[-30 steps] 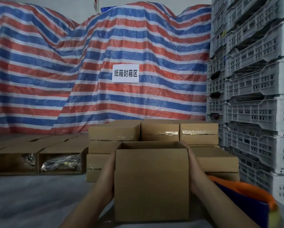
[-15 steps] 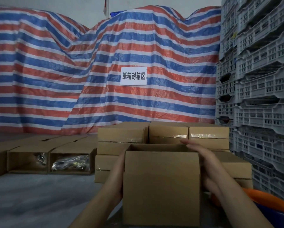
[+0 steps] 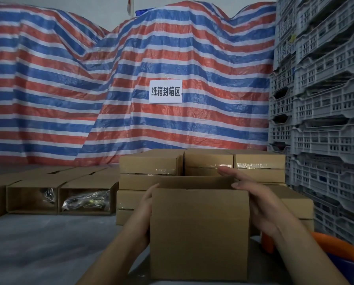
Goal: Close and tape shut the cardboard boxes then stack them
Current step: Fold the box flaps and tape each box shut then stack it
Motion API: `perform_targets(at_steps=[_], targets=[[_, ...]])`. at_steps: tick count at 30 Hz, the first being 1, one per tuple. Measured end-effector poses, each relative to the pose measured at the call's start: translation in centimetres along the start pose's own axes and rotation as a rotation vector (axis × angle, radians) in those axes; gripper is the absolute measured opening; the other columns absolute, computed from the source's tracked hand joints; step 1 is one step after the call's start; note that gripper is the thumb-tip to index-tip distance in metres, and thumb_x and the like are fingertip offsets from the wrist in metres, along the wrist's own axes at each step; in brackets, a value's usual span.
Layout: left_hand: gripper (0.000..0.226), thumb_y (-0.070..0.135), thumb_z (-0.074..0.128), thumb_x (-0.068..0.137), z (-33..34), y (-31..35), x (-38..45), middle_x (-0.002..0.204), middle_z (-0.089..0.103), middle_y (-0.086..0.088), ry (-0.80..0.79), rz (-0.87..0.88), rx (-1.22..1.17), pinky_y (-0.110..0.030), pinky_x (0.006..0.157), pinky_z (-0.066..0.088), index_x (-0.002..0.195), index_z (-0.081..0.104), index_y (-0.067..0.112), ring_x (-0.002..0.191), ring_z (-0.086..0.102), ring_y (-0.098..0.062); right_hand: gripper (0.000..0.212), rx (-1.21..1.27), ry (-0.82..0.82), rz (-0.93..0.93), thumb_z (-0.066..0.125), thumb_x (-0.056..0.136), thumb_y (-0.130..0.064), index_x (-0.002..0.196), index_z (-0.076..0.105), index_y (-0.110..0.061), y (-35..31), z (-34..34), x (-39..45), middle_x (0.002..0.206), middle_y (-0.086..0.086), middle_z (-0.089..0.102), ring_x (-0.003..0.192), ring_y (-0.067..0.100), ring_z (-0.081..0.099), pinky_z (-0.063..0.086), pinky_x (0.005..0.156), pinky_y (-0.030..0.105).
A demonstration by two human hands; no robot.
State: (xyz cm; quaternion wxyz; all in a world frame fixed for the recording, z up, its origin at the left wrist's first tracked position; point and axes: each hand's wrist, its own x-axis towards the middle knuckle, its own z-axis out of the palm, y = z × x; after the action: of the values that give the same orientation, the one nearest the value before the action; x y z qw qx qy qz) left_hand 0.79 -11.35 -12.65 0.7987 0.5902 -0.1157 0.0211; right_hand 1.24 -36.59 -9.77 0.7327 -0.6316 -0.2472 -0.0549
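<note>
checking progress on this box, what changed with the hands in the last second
The right hand slid from the side of the open box up to its top edge, fingers reaching over the rim. The left hand kept pressing the left side. The box stayed open, in place.

A red, white and blue striped tarpaulin [image 3: 89, 89] spans the 12 o'clock wall, bearing a white printed sign [image 3: 165, 91]. Grey perforated plastic crates [image 3: 324, 99] stand stacked at 3 o'clock. An orange-rimmed blue container [image 3: 344, 256] sits at 4 o'clock.
</note>
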Motion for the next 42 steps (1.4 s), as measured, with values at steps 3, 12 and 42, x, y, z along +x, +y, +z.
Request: perform_targets(at_steps=[3, 12, 42], targets=[[0.036, 0.023, 0.064, 0.084, -0.2, -0.2, 0.8, 0.089, 0.073, -0.014, 0.122, 0.036, -0.032, -0.031, 0.049, 0.055, 0.114, 0.053, 0.040, 0.065, 0.072, -0.025, 0.044, 0.016, 0.009, 0.004, 0.065, 0.069, -0.025, 0.111, 0.077, -0.035, 0.1, 0.0, 0.0, 0.114, -0.008, 0.074, 0.098, 0.021, 0.073, 0.057, 0.074, 0.032], [0.027, 0.015, 0.054, 0.095, -0.8, -0.2, 0.8, 0.069, 0.068, -0.007, 0.000, -0.025, 0.045, -0.027, 0.049, 0.050, 0.120, 0.057, 0.007, 0.057, 0.065, -0.019, 0.036, 0.163, 0.150, 0.012, 0.069, 0.080, -0.041, 0.112, 0.077, -0.028, 0.8, 0.5, 0.0, 0.118, 0.005, 0.074, 0.099, 0.025, 0.074, 0.058, 0.076, 0.037], [0.018, 0.015, 0.050, 0.097, 0.1, 0.0, 0.2, 0.068, 0.069, -0.006, -0.027, 0.018, 0.021, -0.026, 0.048, 0.053, 0.108, 0.063, 0.012, 0.056, 0.065, -0.017, 0.054, -0.067, 0.281, 0.303, 0.072, 0.065, -0.036, 0.114, 0.064, -0.015, 3.2, 0.5, 0.8, 0.072, 0.007, 0.075, 0.084, 0.031, 0.067, 0.050, 0.067, 0.036]])
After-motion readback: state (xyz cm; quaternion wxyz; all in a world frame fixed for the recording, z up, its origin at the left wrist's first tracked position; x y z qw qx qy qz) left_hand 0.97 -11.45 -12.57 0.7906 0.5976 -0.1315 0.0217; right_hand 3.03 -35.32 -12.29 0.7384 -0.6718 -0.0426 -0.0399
